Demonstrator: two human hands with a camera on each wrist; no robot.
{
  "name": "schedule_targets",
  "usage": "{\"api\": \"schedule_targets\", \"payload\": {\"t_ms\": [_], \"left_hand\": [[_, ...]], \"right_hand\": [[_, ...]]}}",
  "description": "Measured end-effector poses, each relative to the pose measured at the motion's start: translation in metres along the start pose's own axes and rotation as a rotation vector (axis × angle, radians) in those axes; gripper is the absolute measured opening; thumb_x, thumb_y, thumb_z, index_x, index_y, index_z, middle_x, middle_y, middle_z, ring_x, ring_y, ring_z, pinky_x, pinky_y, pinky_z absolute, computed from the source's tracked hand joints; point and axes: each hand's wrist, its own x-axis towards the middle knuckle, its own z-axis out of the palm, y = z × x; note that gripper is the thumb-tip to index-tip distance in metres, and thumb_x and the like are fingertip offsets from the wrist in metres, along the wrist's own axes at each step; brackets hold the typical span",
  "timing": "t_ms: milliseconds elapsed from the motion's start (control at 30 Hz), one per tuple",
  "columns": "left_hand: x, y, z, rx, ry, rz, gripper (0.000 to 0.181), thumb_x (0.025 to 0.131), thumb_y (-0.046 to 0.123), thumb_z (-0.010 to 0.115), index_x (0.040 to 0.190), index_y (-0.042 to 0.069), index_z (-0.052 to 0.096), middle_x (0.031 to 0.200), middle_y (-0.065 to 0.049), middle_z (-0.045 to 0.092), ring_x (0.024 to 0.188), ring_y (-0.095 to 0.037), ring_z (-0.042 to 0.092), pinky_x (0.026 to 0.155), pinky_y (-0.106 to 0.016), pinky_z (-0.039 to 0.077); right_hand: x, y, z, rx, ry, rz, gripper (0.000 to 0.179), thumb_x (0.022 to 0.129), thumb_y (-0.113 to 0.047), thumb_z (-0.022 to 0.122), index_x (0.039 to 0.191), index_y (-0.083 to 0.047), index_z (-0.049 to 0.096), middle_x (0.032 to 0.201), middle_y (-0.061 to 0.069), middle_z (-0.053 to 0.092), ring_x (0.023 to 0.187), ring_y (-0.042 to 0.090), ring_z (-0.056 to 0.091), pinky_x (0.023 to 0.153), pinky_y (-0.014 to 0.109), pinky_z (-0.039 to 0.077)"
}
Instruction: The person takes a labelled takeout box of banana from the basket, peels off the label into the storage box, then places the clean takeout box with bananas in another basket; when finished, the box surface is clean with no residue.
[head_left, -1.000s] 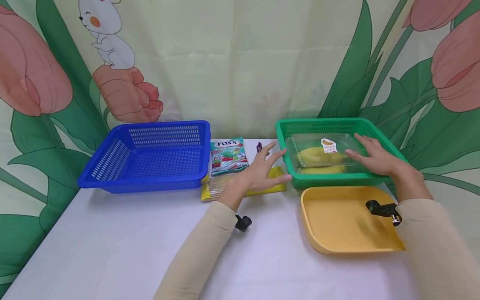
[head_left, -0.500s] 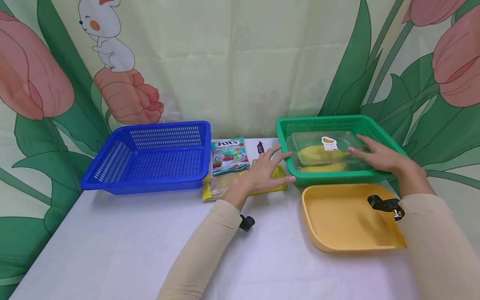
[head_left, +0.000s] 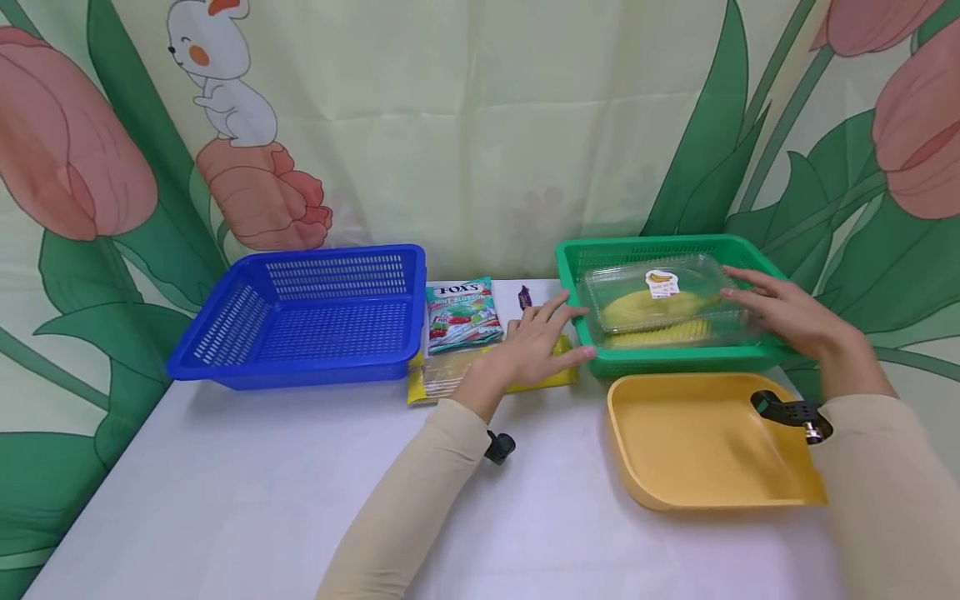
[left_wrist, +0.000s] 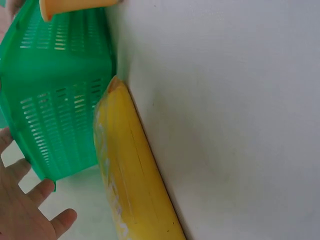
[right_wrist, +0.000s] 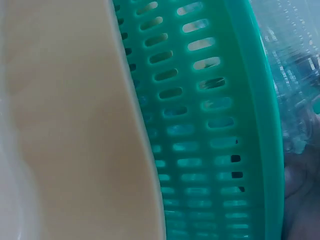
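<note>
A clear plastic box (head_left: 600, 292) with a banana sticker and yellow food inside lies tilted in the green basket (head_left: 675, 361), its right end a little raised. My right hand (head_left: 798, 312) holds that right end, with thumb and fingers at its edge; in the right wrist view only a dark fingertip (right_wrist: 295, 180) shows beside the clear plastic. At the basket's left rim, my left hand (head_left: 528, 346) has its fingers spread and its fingertips on the rim. Under the left forearm lies a yellow packet (left_wrist: 135, 175) with a clear window.
A blue basket (head_left: 300, 373) stands at the left. Between the baskets lie a FOX'S candy bag (head_left: 463, 317) and a small purple wrapped sweet (head_left: 524, 296). An orange-yellow tray (head_left: 697, 450) stands right in front of the green basket.
The right hand and the right end of the clear box have shifted slightly right and the box has tilted more. The left hand stays at the green basket's rim.
</note>
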Motion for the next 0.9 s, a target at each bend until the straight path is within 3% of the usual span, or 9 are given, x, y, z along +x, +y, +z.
{"api": "schedule_targets", "payload": {"t_ms": [200,333,400,467,567,667,767,800,900], "left_hand": [[0.0,0.001,-0.006,-0.024,0.006,-0.026,0.081,0.099,0.073,0.041,0.162,0.026,0.024,0.174,0.003,0.001,0.153,-0.033,0.023,0.117,-0.064,0.029],[-0.002,0.0,-0.007,-0.123,0.015,-0.004,0.086,0.1,0.065,0.05,0.164,0.02,0.016,0.173,-0.001,0.009,0.156,-0.029,0.02,0.121,-0.061,0.026],[-0.003,0.0,-0.006,-0.165,0.012,0.011,0.088,0.1,0.063,0.053,0.165,0.02,0.012,0.172,-0.001,0.014,0.157,-0.026,0.02,0.122,-0.059,0.026],[-0.005,0.0,-0.005,-0.176,0.015,0.029,0.087,0.1,0.06,0.055,0.165,0.021,0.012,0.171,0.0,0.019,0.156,-0.024,0.022,0.122,-0.056,0.028],[-0.007,0.0,-0.004,-0.149,0.033,0.054,0.082,0.1,0.059,0.055,0.164,0.025,0.018,0.169,0.002,0.025,0.155,-0.023,0.025,0.122,-0.056,0.029],[-0.01,-0.001,-0.006,-0.137,0.044,0.071,0.079,0.1,0.061,0.054,0.163,0.026,0.022,0.167,0.002,0.028,0.154,-0.022,0.025,0.122,-0.056,0.028],[-0.015,-0.003,-0.012,-0.15,0.042,0.073,0.082,0.098,0.065,0.053,0.163,0.027,0.022,0.167,0.002,0.028,0.154,-0.022,0.025,0.123,-0.056,0.026],[-0.017,-0.004,-0.015,-0.153,0.046,0.076,0.082,0.098,0.066,0.053,0.163,0.026,0.022,0.167,0.002,0.029,0.154,-0.022,0.025,0.123,-0.056,0.026],[-0.025,-0.009,-0.024,-0.155,0.067,0.075,0.085,0.096,0.065,0.057,0.163,0.025,0.023,0.167,0.002,0.03,0.153,-0.022,0.026,0.123,-0.054,0.026]], "right_hand": [[-0.002,-0.008,0.002,0.031,0.06,-0.024,0.067,0.11,-0.049,0.036,0.167,-0.028,0.006,0.161,0.033,0.024,0.146,0.053,0.021,0.109,0.078,0.023],[-0.006,-0.012,0.001,0.033,0.09,-0.022,0.065,0.109,-0.051,0.036,0.166,-0.033,0.009,0.159,0.031,0.031,0.147,0.053,0.021,0.11,0.078,0.022],[-0.01,-0.013,-0.001,0.006,0.112,-0.02,0.064,0.109,-0.051,0.037,0.166,-0.033,0.011,0.153,0.019,0.042,0.144,0.047,0.029,0.109,0.077,0.025],[-0.016,-0.014,-0.005,-0.017,0.14,-0.024,0.063,0.109,-0.05,0.037,0.166,-0.033,0.015,0.143,0.001,0.05,0.137,0.034,0.038,0.108,0.076,0.029],[-0.027,-0.018,-0.011,-0.022,0.181,-0.021,0.062,0.109,-0.05,0.039,0.165,-0.035,0.018,0.127,-0.018,0.049,0.122,0.012,0.043,0.107,0.074,0.032],[-0.036,-0.024,-0.015,-0.016,0.221,-0.016,0.061,0.109,-0.05,0.041,0.164,-0.039,0.019,0.128,-0.02,0.048,0.11,0.002,0.044,0.103,0.046,0.05],[-0.044,-0.032,-0.016,0.006,0.262,-0.022,0.059,0.109,-0.047,0.042,0.164,-0.041,0.02,0.131,-0.016,0.048,0.105,-0.001,0.049,0.082,0.016,0.053],[-0.046,-0.035,-0.015,0.017,0.276,-0.028,0.059,0.109,-0.046,0.043,0.163,-0.041,0.021,0.131,-0.016,0.048,0.103,0.0,0.051,0.074,0.01,0.049],[-0.05,-0.044,-0.012,0.068,0.299,-0.055,0.058,0.109,-0.043,0.044,0.163,-0.041,0.023,0.132,-0.01,0.049,0.103,0.0,0.054,0.074,0.008,0.049]]}}
